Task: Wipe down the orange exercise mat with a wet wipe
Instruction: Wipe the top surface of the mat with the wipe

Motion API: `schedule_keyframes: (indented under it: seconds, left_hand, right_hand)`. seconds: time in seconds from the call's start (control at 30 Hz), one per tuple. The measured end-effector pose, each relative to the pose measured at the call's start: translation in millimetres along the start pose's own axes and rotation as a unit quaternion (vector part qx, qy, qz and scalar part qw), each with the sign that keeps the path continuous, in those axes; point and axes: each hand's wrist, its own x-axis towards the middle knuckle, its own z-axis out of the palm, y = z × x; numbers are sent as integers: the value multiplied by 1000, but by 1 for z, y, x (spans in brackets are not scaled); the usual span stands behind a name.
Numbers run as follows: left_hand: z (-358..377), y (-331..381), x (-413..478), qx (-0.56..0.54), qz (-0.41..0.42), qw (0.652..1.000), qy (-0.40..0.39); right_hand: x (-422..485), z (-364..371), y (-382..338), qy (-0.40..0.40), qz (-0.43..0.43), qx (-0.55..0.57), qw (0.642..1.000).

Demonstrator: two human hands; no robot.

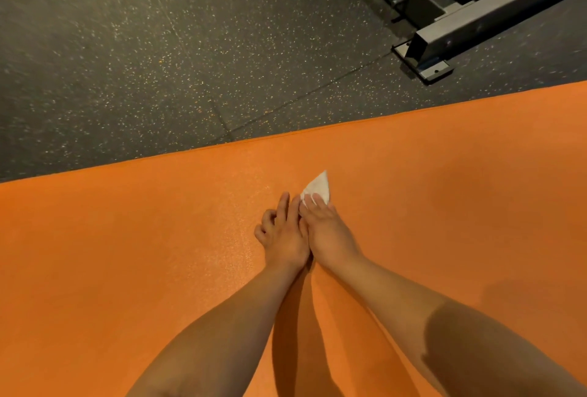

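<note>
Left of the hands, the orange exercise mat (127, 237) stretches away as bare surface, its long axis running across the person from lower left to upper right. The left hand (282, 234) rests on the mat against the right one. Its outer fingers are curled and two straighter fingers reach the near edge of the wet wipe (317, 187); whether they pinch it I cannot tell. The right hand (327, 231) is nearer the wipe and lies over it, fingers pressing it flat to the mat without clenching. The wipe's folded white corner pokes out just past those fingertips, toward the mat's far edge. Beyond that edge is speckled rubber flooring (127, 63), with a metal equipment frame (476, 15) far right. The next stroke probably runs sideways along the mat's length.
</note>
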Motion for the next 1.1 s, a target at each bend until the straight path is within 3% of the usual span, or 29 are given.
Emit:
schedule_keyframes:
  seconds: [0.1,0.2,0.27,0.4,0.47,0.67,0.83,0.9,1.1]
  left_hand:
    - [-1,1,-1,-6,5,1000,12]
    - [1,2,-1,0,1,1000,18]
    - [1,4,1,-3,3,999,33]
    - [-1,0,22,-9,21,996,83]
    - [-1,-5,34,2,11,997,76]
    - [1,0,41,25,-14,996,85]
    - [-8,4,70,10,4,996,90]
    - [-11,4,78,13,-7,997,80]
    - [-9,7,79,6,-22,997,74]
  right_hand:
    - [-3,-6,23,4,-9,-36,999]
    - [-1,-16,46,69,116,-49,990]
    - [5,-17,39,80,145,-43,985]
    - [25,-5,3,1,-24,-10,1000]
    - [34,-9,13,-13,-61,-31,998]
    - [52,-40,55,85,139,-58,985]
    - [76,-19,7,-4,-39,3,999]
    - [85,-25,18,-2,-50,-30,998]
    - [109,-54,47,99,144,-61,983]
